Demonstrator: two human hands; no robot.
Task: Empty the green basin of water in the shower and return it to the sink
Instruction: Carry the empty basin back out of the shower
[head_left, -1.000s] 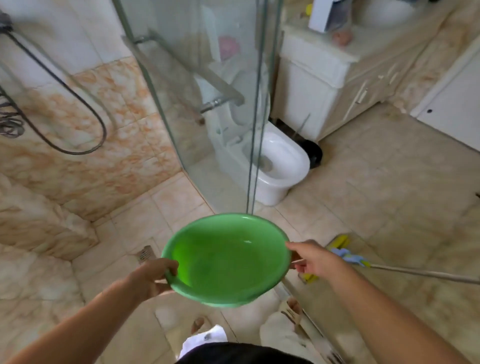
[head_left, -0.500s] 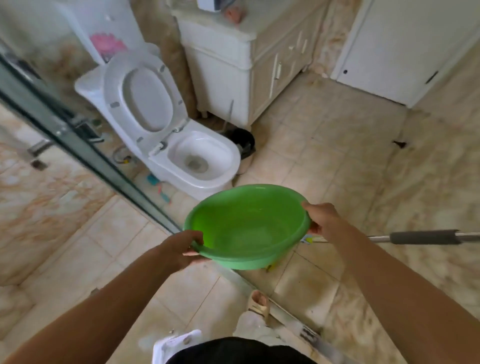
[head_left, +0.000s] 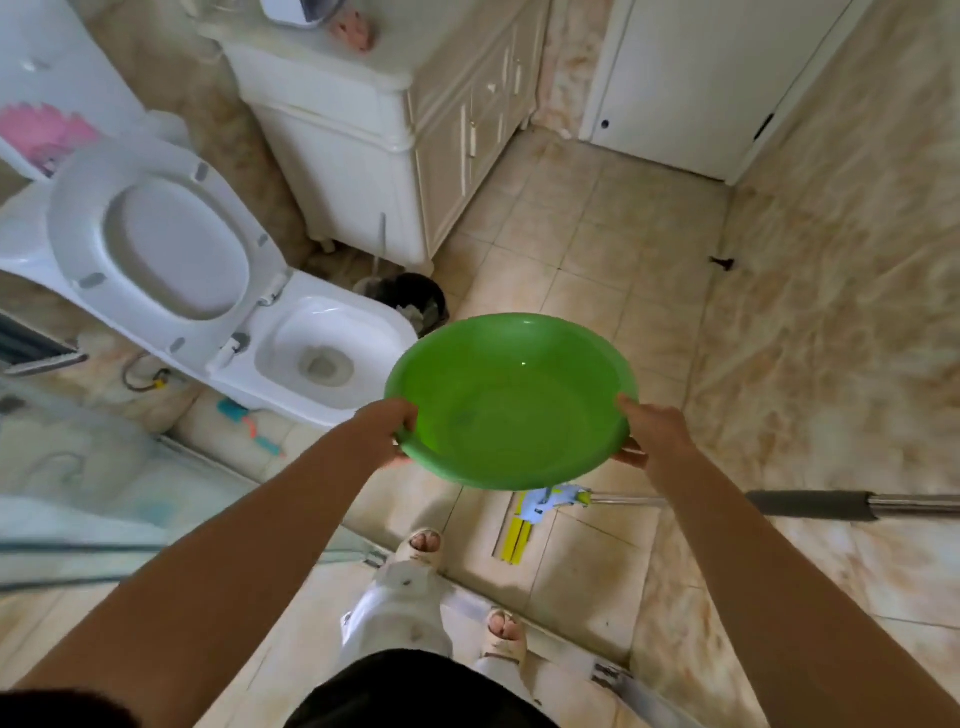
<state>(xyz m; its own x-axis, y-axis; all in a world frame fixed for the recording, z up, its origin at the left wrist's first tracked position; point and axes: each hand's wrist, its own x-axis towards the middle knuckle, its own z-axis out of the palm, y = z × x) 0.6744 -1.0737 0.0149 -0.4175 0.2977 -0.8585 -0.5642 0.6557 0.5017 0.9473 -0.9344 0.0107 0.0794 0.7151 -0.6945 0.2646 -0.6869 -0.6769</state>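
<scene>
Basin (head_left: 511, 402): I hold it level over the floor, centre, just right of the toilet (head_left: 322, 358); looks empty.
Left hand (head_left: 387, 431): clamped on near-left rim.
Right hand (head_left: 652, 434): clamped on near-right rim.
Vanity (head_left: 374, 130): far and left of the basin; left hand nearer, so I judge the carry goes that way.

You face a bathroom: beige marbled floor tiles (head_left: 597, 249); white toilet (head_left: 311, 358) at left, seat raised; cream vanity cabinet (head_left: 395, 130) far centre; white door (head_left: 691, 78) far right; dark bin (head_left: 415, 301) between toilet and cabinet; mop (head_left: 810, 504) lying at right; shower glass (head_left: 78, 467) near left.
</scene>
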